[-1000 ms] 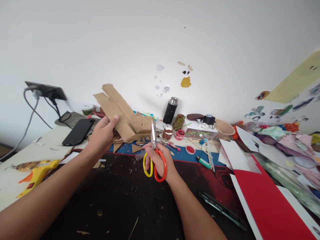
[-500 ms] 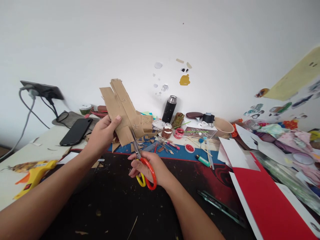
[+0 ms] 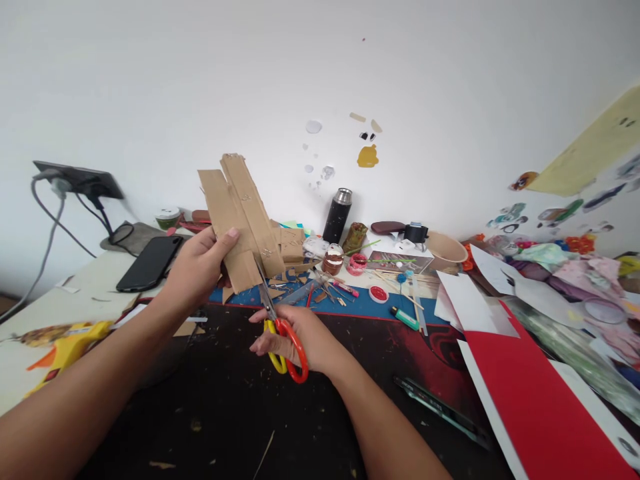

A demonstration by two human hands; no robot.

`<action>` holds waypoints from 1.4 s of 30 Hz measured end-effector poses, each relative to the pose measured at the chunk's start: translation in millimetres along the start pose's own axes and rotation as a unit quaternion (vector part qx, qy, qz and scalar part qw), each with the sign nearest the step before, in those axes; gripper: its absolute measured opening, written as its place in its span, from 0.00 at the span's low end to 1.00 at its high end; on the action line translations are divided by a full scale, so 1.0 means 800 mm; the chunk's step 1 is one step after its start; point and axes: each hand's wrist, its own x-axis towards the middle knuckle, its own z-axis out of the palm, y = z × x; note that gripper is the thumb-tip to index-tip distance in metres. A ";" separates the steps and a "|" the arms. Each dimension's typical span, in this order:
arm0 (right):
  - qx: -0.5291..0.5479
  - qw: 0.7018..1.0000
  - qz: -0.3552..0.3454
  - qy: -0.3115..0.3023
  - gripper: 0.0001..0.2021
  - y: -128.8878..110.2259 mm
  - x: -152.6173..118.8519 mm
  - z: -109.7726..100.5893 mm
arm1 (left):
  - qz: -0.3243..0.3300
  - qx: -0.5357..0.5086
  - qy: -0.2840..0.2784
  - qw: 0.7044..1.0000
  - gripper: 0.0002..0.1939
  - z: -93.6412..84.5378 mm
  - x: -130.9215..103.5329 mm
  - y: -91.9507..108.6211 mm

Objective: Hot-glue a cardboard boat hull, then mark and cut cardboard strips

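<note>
My left hand grips a piece of brown cardboard by its lower left side, thumb on the front face. The cardboard is raised above the mat, made of strips side by side with dried glue marks on it. My right hand is closed around the handles of a pair of scissors, one loop red and one yellow. The blades point up and reach the cardboard's lower edge, between a short flap on the left and the longer strip on the right. The blade tips are partly hidden by the cardboard.
A black mat covers the front, with a utility knife on it. At left lie a phone and a yellow glue gun. Behind stand a black flask and paint jars. Red card lies at right.
The scissors and my right hand have shifted slightly left, and the handles look a little differently angled. The cardboard stays in my left hand, nearly in place. The whole view has moved slightly.
</note>
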 end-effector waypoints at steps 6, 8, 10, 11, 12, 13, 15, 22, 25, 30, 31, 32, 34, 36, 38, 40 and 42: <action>0.023 1.000 0.010 -0.003 0.41 -0.002 0.002 0.003 | -0.004 0.020 -0.016 1.000 0.31 0.004 -0.005 0.001; 0.044 0.999 0.010 0.014 0.40 -0.005 0.002 0.006 | 0.002 0.048 -0.030 0.998 0.30 0.006 -0.008 0.001; 0.057 0.998 0.008 0.035 0.39 -0.009 0.002 0.008 | 0.009 0.073 -0.034 0.997 0.29 0.008 -0.011 0.001; 0.059 0.997 0.008 0.041 0.38 -0.012 0.001 0.009 | 0.011 0.079 -0.032 0.996 0.29 0.008 -0.011 0.000; 0.057 0.997 0.010 0.046 0.38 -0.014 0.001 0.010 | 0.010 0.081 -0.030 0.996 0.29 0.009 -0.011 -0.001; 0.053 0.997 0.012 0.047 0.38 -0.017 0.000 0.010 | 0.007 0.077 -0.031 0.997 0.29 0.009 -0.011 -0.003; 0.044 0.998 0.015 0.045 0.38 -0.020 -0.001 0.010 | -0.011 0.059 -0.035 0.998 0.30 0.010 -0.010 -0.006; 0.050 0.998 -0.007 0.049 0.37 -0.006 0.005 0.011 | -0.004 0.097 -0.050 0.994 0.30 0.010 -0.009 -0.013; 0.029 0.998 -0.015 0.056 0.37 -0.003 0.005 0.010 | -0.012 0.086 -0.048 0.995 0.30 0.012 -0.013 -0.014; -0.012 0.998 -0.003 0.057 0.33 -0.011 0.001 0.007 | -0.027 0.079 -0.048 0.995 0.30 0.016 -0.018 -0.012; -0.018 0.998 -0.002 0.056 0.33 -0.012 0.001 0.007 | -0.020 0.089 -0.046 0.995 0.29 0.016 -0.018 -0.012; -0.023 0.998 -0.003 0.056 0.33 -0.013 0.001 0.007 | -0.018 0.092 -0.049 0.994 0.28 0.015 -0.017 -0.011; -0.026 0.998 -0.006 0.060 0.33 -0.014 0.001 0.006 | -0.035 0.079 -0.063 0.994 0.27 0.014 -0.015 -0.011; -0.014 0.998 -0.007 0.062 0.34 -0.015 0.001 0.006 | -0.053 0.063 -0.075 0.994 0.26 0.013 -0.013 -0.010; 0.006 0.999 0.000 0.053 0.34 -0.018 -0.001 0.005 | -0.048 0.073 -0.075 0.993 0.26 0.014 -0.014 -0.009; 0.017 0.999 0.000 0.042 0.33 -0.022 -0.003 0.005 | -0.039 0.091 -0.073 0.992 0.26 0.017 -0.017 -0.006; 0.013 0.999 -0.009 0.037 0.30 -0.025 -0.004 0.004 | -0.039 0.106 -0.078 0.991 0.26 0.020 -0.021 -0.004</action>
